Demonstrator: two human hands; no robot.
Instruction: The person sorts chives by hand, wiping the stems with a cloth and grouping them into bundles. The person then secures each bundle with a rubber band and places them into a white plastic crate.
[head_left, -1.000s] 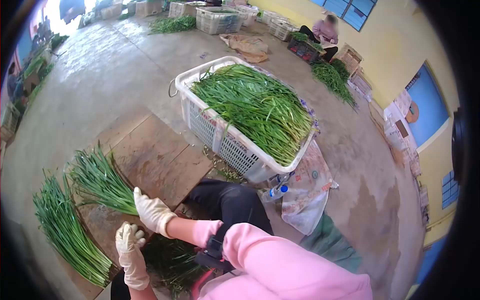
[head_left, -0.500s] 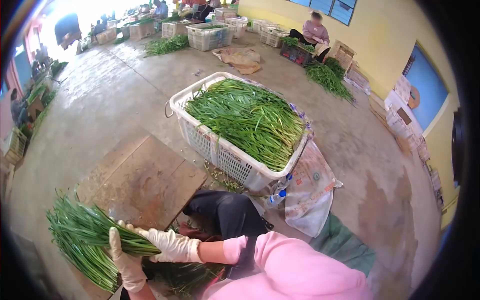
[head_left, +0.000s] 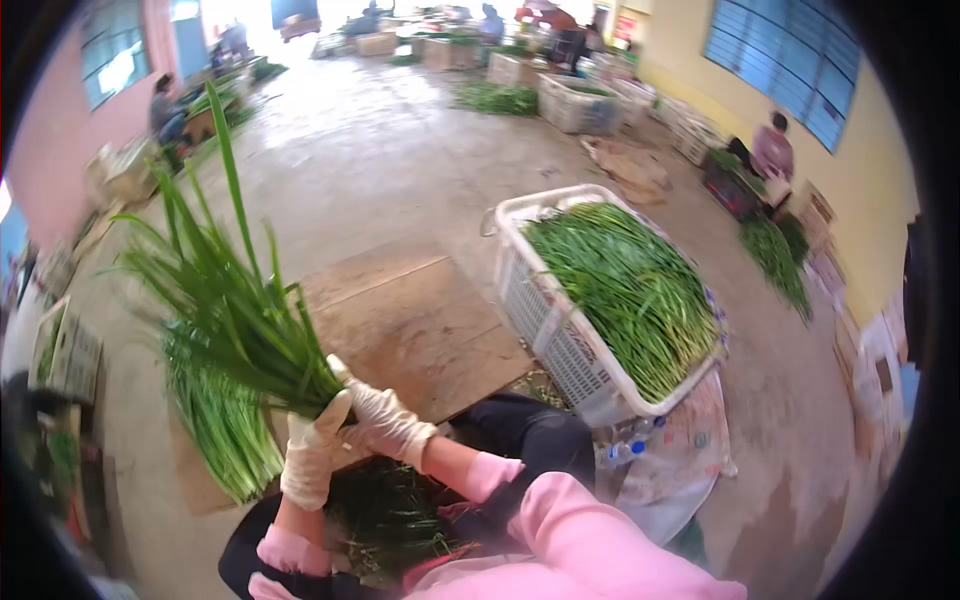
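Observation:
Both my hands wear pale rubber gloves and are closed around the lower ends of a bunch of chives. My left hand grips it from the left. From the other side my right hand wraps the stems, its fingers partly hidden. The long leaves fan upward and left, some blurred by motion. Beneath them a second pile of chives lies at the left edge of a brown board. Loose greens lie between my legs, below my hands.
A white plastic crate full of chives stands right of the board. Near it are a water bottle and a printed sack. A person sits by the right wall; another person sits at left. More crates stand at the back.
The bunch in my hands has lifted off the pile and tilted more upright, its leaves now spreading upward. Both hands moved up and right in view. The camera has turned to the left.

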